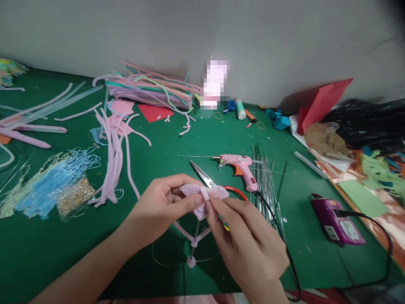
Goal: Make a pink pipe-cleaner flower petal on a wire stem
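Note:
Between my hands is a lilac pipe-cleaner flower (200, 211), its stem and leaf-like loops pointing down toward me. My left hand (164, 200) is closed on the flower's left side, thumb pressed on the front. From the right, my right hand (247, 236) pinches a pale strip at the flower's centre with thumb and fingertips. Behind the flower lie scissors (202, 174), blades pointing up-left, red handle partly covered by my right hand. A pink glue gun (238, 164) rests just beyond. A round lilac ball (191, 261) sits at the stem's lower end.
Loose lilac pipe cleaners (110, 164) and blue tassels (57, 181) lie on the left. A pipe-cleaner bundle (152, 90) is along the wall. Metal wires (265, 185) spread right of the glue gun, whose black cord (278, 228) runs toward me. A purple power box (338, 221) stands farther right.

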Motion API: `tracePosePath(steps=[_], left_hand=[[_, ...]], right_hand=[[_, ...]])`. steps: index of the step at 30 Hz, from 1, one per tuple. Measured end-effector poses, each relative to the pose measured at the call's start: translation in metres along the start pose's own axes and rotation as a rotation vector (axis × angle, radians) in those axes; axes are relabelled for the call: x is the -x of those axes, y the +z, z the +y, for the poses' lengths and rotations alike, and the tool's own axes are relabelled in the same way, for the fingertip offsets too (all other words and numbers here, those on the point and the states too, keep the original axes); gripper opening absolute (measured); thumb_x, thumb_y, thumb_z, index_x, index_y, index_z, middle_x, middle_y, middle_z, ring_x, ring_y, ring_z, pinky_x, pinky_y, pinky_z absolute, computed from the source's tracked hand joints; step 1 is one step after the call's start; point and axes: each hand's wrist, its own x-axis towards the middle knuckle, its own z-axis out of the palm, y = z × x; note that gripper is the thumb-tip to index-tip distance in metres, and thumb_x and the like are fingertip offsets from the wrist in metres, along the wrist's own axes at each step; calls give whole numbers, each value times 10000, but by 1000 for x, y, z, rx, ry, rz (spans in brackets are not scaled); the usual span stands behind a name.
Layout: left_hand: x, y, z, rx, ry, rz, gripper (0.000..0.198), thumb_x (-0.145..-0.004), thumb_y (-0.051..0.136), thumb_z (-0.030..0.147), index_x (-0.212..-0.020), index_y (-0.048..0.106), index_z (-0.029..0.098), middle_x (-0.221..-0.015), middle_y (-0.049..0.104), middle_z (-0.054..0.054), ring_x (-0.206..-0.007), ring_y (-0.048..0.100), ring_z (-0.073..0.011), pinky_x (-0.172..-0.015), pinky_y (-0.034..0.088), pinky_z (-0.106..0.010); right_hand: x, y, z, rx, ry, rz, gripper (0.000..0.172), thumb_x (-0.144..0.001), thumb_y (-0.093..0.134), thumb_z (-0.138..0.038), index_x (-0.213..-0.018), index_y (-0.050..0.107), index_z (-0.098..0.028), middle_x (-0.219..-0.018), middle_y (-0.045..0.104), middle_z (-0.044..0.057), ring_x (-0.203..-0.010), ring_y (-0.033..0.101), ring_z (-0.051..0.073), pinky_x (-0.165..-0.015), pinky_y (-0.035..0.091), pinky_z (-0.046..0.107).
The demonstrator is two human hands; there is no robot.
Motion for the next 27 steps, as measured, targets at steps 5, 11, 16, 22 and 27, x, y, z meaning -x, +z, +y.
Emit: tracePosePath(steps=[5,11,16,22,27], left_hand=[[1,0,0,15,-9,-18,146,-741,742,242,-865,712,173,-754,696,-7,-681,628,-114,-642,509,-184],[1,-1,-1,19,-1,-25,132,-746,740,232,-863,712,177,-751,696,-1,-685,629,-111,-648,503,-177],[1,-1,-2,3,7,-29,133,-756,736,241,-874,717,181,-743,694,2,-676,616,-99,-626,487,-160],[1,0,-2,90,33,-56,93,-771,729,231,-853,726,188,-750,696,15,-672,612,-73,-634,488,-132],[1,-1,-3,121,52,-36,78,-781,724,229,-853,726,199,-754,693,28,-682,620,-64,-652,498,-119]], right_hand=[[1,2,1,8,7,10,274,-767,709,-73,-1015,658,-179,-815,715,78,-675,673,168,-628,563,281],[2,2,2,-35,-8,26,263,-757,709,-50,-995,659,-150,-821,712,92,-700,674,166,-650,562,271],[-2,-1,7,-128,44,-13,212,-784,687,-61,-968,664,-163,-833,703,70,-686,661,136,-627,548,236],[-4,-2,9,-103,-46,48,182,-776,698,-62,-947,685,-124,-818,703,78,-687,652,139,-618,528,239],[-5,-1,6,-148,45,70,286,-764,705,-52,-1033,675,-145,-843,690,72,-702,634,140,-618,531,249]])
